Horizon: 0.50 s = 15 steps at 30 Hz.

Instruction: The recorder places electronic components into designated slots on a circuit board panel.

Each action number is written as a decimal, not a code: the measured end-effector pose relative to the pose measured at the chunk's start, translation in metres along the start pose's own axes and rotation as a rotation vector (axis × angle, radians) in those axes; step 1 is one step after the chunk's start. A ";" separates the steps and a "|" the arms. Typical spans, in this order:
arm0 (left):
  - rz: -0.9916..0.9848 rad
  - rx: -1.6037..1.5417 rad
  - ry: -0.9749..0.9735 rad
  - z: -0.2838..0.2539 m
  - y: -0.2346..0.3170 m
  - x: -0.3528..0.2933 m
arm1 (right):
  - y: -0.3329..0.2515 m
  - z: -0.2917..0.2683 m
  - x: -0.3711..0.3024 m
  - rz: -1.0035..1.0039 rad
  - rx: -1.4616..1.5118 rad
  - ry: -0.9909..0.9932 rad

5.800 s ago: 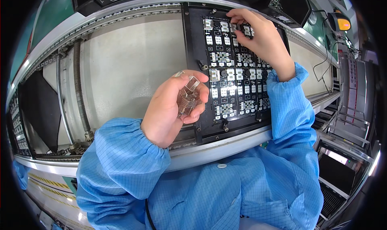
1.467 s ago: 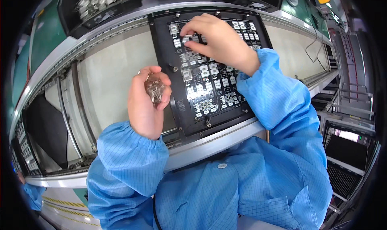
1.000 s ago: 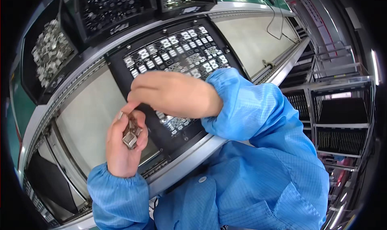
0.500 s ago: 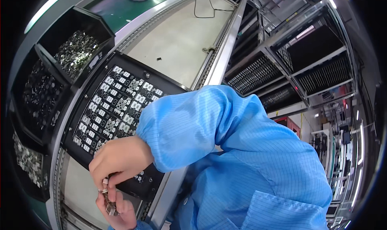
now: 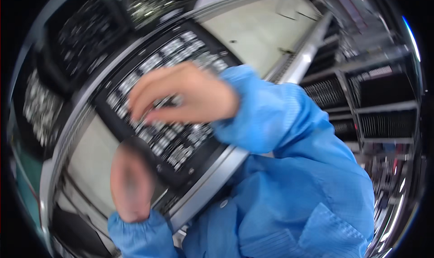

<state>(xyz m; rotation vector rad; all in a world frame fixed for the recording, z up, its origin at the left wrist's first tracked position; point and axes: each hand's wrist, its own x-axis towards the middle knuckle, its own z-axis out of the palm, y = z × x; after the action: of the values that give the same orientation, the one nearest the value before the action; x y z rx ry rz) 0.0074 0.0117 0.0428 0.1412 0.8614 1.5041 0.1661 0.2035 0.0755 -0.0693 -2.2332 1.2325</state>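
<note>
A black tray (image 5: pixel 181 180) lies on the bench rail, filled with rows of small pale and silvery metal parts (image 5: pixel 159 138). Over its middle hovers my right hand (image 5: pixel 185 95), fingers bent and thumb brought toward the fingertips; anything pinched there is too blurred to name. Between thumb and fingers, small metallic bits show, and I cannot tell if they are held or lie on the tray behind. My left hand (image 5: pixel 132 183), palm turned up beside the tray's near left corner, is smeared by motion. A greyish patch shows in its palm.
Along the left stand black bins: one of dark pieces (image 5: pixel 86 34), one of shiny pieces (image 5: pixel 149 4), one of pale metal pieces (image 5: pixel 40 106). A metal rail (image 5: pixel 217 179) runs along the tray's near side. Shelving with racks (image 5: pixel 384 99) stands at the right.
My hands were together over small metal parts below the tray and are now apart. The right has moved up over the tray; the left has dropped lower. The view has shifted.
</note>
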 end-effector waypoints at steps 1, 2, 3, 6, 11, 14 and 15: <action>0.005 -0.009 -0.014 -0.003 0.002 -0.001 | 0.000 -0.002 0.001 -0.017 -0.049 -0.014; 0.008 -0.020 -0.047 -0.004 0.001 0.000 | -0.004 -0.004 0.001 0.010 -0.095 -0.025; 0.026 -0.002 -0.059 -0.004 0.001 0.000 | -0.002 -0.007 0.000 -0.020 -0.152 -0.063; 0.019 0.005 -0.105 -0.001 0.003 0.006 | 0.007 -0.007 -0.005 0.089 -0.161 -0.143; 0.021 0.018 -0.054 0.003 0.009 0.005 | 0.011 0.008 -0.006 0.156 -0.283 -0.231; 0.008 0.018 -0.057 0.003 0.011 0.007 | 0.016 0.015 -0.007 0.128 -0.441 -0.274; -0.002 0.011 -0.066 0.004 0.012 0.007 | 0.015 0.018 -0.006 0.133 -0.493 -0.286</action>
<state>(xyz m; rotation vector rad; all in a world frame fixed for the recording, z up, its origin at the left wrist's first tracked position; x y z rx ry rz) -0.0011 0.0209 0.0492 0.1974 0.8170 1.4847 0.1589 0.1968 0.0538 -0.2486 -2.7801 0.7629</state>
